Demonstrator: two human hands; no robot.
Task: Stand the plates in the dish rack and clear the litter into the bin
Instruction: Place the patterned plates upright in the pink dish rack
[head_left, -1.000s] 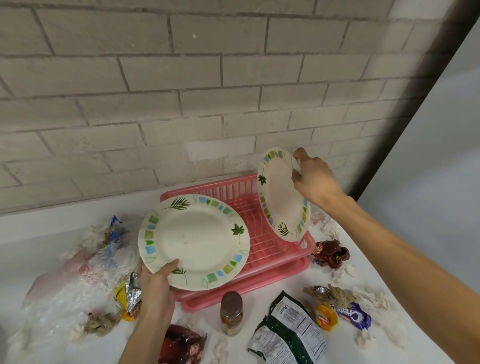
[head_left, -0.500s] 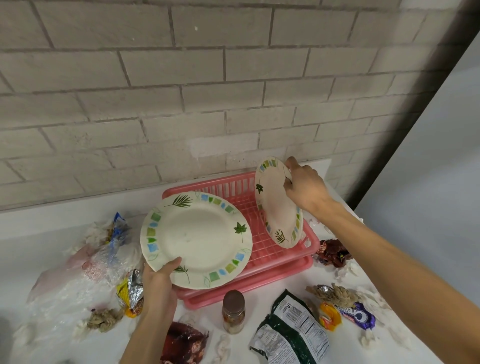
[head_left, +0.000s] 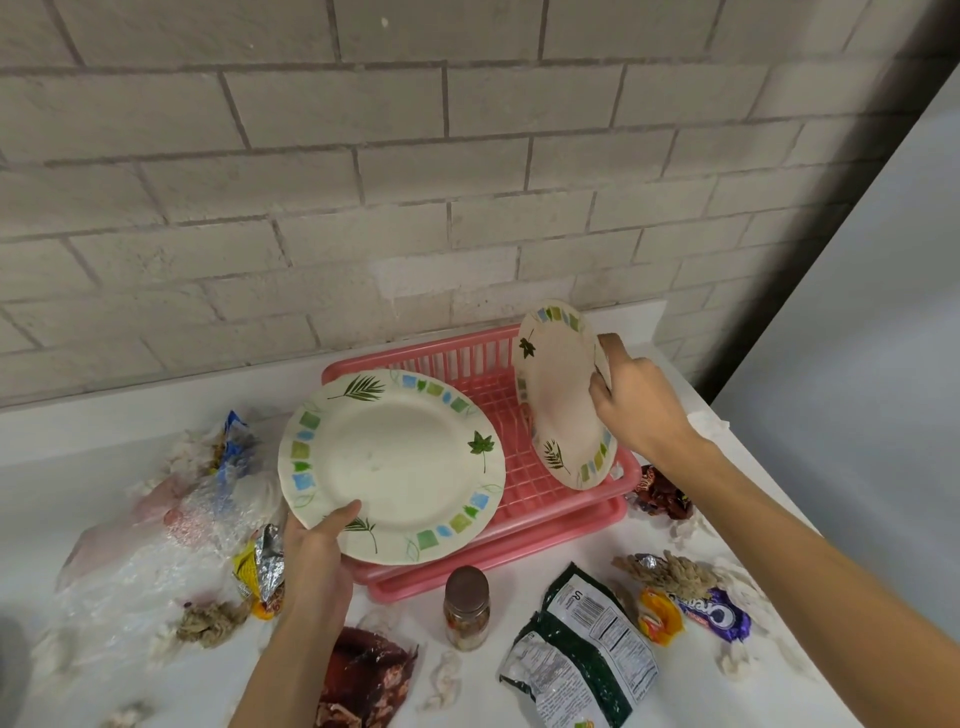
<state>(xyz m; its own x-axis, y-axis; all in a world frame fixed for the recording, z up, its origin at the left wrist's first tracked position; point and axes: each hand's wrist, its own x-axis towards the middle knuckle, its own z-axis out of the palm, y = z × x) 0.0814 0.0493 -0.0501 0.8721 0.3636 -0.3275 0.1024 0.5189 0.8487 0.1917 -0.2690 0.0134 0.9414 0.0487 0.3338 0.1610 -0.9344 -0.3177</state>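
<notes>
A pink dish rack (head_left: 524, 488) stands on the white counter against the brick wall. My right hand (head_left: 636, 402) grips the upper right rim of a leaf-patterned plate (head_left: 561, 395), which stands on edge at the rack's right end. My left hand (head_left: 317, 556) holds a second, matching plate (head_left: 389, 462) by its near rim, tilted face up over the rack's left front corner. Litter lies all around the rack: a green and white snack bag (head_left: 582, 654), a purple wrapper (head_left: 719, 616), a dark red wrapper (head_left: 371, 675) and crumpled tissues.
A small jar with a brown lid (head_left: 466, 608) stands in front of the rack. Clear plastic bags (head_left: 156, 535) and a foil wrapper (head_left: 262, 566) lie at the left. Another red wrapper (head_left: 665, 499) sits right of the rack. The counter's right edge runs diagonally behind my right arm.
My right hand has lowered its plate and turned it more upright in the rack's right end. The left hand's plate has hardly moved.
</notes>
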